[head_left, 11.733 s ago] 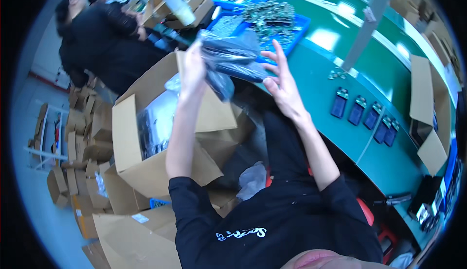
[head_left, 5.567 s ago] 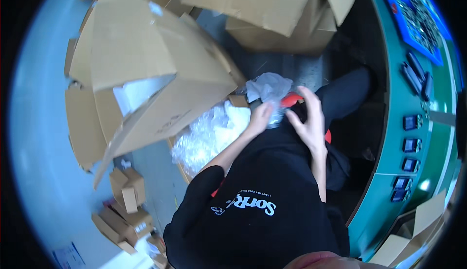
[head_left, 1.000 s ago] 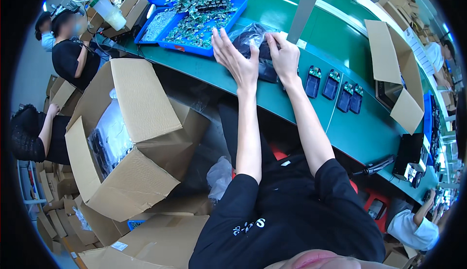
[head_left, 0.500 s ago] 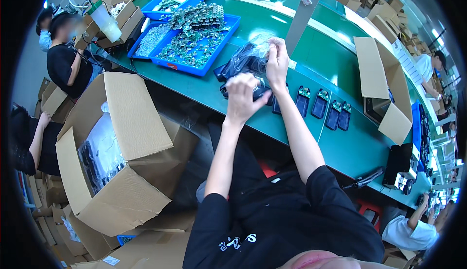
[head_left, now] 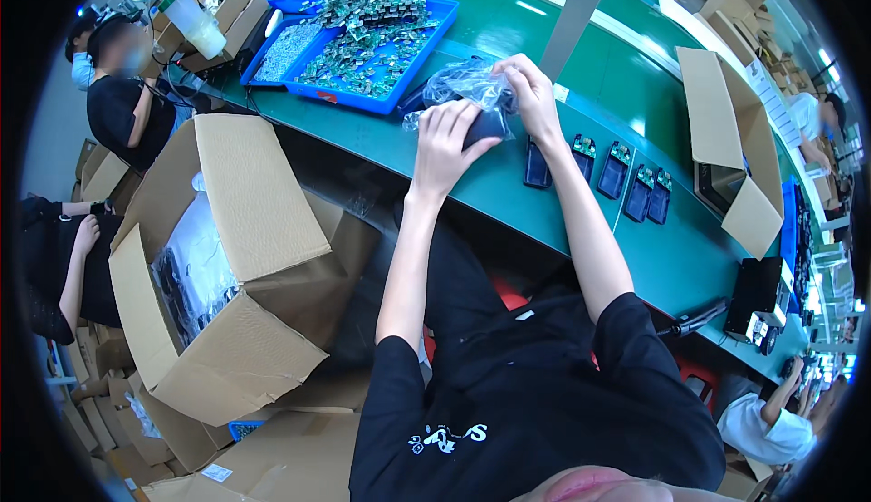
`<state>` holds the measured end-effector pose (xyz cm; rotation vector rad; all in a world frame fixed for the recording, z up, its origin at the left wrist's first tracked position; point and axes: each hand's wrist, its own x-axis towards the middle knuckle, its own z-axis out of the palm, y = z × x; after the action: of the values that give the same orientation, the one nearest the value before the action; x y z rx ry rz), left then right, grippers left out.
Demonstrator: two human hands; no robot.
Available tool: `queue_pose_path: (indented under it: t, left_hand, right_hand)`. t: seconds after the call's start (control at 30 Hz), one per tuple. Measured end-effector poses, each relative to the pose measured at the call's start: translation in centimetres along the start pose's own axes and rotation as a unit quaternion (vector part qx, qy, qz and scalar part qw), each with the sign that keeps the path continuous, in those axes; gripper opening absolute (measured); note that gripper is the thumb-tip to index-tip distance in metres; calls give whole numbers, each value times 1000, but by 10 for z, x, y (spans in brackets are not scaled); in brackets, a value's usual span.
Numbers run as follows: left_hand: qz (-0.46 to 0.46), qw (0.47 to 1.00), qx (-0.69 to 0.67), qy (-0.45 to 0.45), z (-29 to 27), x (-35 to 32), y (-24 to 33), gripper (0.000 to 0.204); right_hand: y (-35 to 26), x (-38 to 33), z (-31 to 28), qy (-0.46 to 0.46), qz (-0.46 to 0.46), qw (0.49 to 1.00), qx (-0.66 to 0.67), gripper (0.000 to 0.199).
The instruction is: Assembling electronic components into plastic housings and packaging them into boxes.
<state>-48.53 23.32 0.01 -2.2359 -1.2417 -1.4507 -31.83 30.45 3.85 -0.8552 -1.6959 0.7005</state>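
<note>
Over the green bench, my left hand (head_left: 445, 146) is wrapped round a dark plastic casing (head_left: 490, 126), its thumb lying along the near side. A crumpled clear plastic bag (head_left: 461, 83) covers and surrounds the casing. My right hand (head_left: 533, 101) pinches the bag's upper right part between thumb and fingers. Just right of my hands stand several dark blue casings with green circuit boards (head_left: 614, 172) in a row on the bench. How much of the held casing is inside the bag cannot be made out.
Blue trays of small circuit boards (head_left: 367, 71) sit at the back left. An open carton (head_left: 263, 202) stands left of the bench, holding plastic-wrapped items. Another open carton (head_left: 717, 121) is on the right, and a grey post (head_left: 581, 16) rises behind my hands. Other people work at both sides.
My left hand has closed round the bagged casing, where before its fingers were blurred and spread over it. The bag has sunk lower and more crumpled. The whole view has shifted slightly.
</note>
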Motion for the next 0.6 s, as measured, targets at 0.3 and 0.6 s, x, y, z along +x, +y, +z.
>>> queue_pose_path:
  t: [0.3, 0.6]
  left_hand:
    - [-100, 984, -110, 95, 12, 11, -11, 49]
    - [-90, 992, -39, 76, 12, 19, -9, 76]
  right_hand:
    - [-20, -17, 13, -7, -15, 996, -93, 32]
    - [-5, -13, 18, 80, 27, 994, -66, 25]
